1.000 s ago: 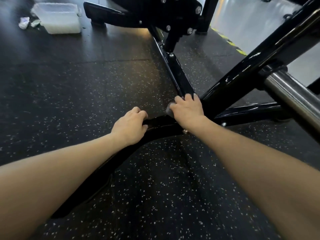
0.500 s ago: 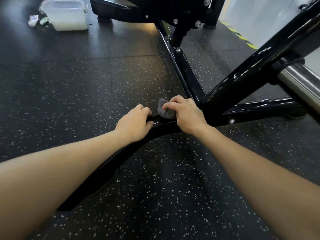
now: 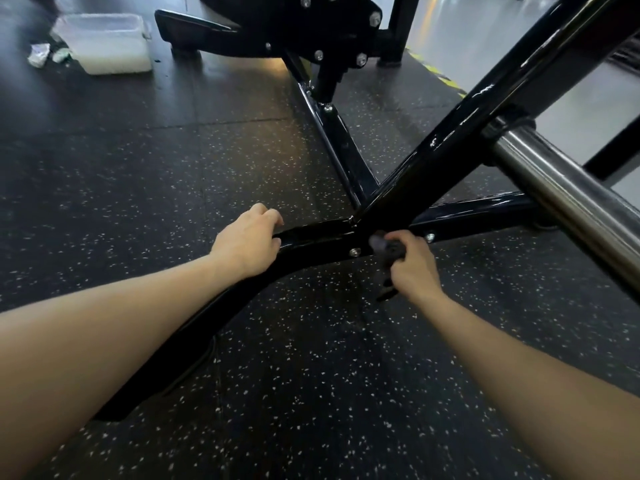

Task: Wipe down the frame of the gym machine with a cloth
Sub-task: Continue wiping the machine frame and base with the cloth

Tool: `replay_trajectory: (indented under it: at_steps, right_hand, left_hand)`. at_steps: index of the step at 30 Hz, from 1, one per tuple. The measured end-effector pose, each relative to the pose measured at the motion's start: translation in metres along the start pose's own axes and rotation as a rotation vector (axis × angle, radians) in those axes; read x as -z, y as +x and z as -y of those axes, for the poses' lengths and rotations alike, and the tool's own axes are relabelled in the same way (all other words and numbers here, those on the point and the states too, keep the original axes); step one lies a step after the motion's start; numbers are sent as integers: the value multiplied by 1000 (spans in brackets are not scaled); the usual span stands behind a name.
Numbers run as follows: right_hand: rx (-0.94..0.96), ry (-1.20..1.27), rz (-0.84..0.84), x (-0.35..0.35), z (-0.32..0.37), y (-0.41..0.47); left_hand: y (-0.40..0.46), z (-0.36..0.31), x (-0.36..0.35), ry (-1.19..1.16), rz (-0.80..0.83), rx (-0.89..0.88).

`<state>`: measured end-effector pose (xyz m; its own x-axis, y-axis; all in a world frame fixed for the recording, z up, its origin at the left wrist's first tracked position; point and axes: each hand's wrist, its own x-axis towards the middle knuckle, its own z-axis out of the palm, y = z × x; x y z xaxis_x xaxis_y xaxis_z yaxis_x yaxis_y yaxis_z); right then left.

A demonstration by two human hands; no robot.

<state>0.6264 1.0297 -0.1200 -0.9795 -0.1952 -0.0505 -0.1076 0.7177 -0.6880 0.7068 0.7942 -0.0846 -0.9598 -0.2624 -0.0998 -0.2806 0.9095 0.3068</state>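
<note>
At the frame (image 3: 311, 239) joint, the right hand (image 3: 414, 268) grips the cloth (image 3: 384, 249), wiping; the left hand (image 3: 247, 242), fingers curled, braces; next probably the rightward bar.

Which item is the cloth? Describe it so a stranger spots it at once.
Find the black gym machine frame low on the speckled floor, where its bars meet. Just right of that joint, the right hand grips a small dark grey cloth against the bar: soft and crumpled, unlike the glossy metal around it.
</note>
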Motion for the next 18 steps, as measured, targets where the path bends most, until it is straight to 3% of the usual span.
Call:
replay_trajectory:
  at_steps: [7,14,18]
  right_hand:
    - [-233,232,-112,-28,14,3]
    - [-82,83,-124,-55,52,-8]
    - [49,10,-31,-59,87,-3]
  left_hand:
    - [-8,11,0,-17,3,8]
    - [-10,27,5,-15,5,21]
    - [-8,27,7,-14,11,27]
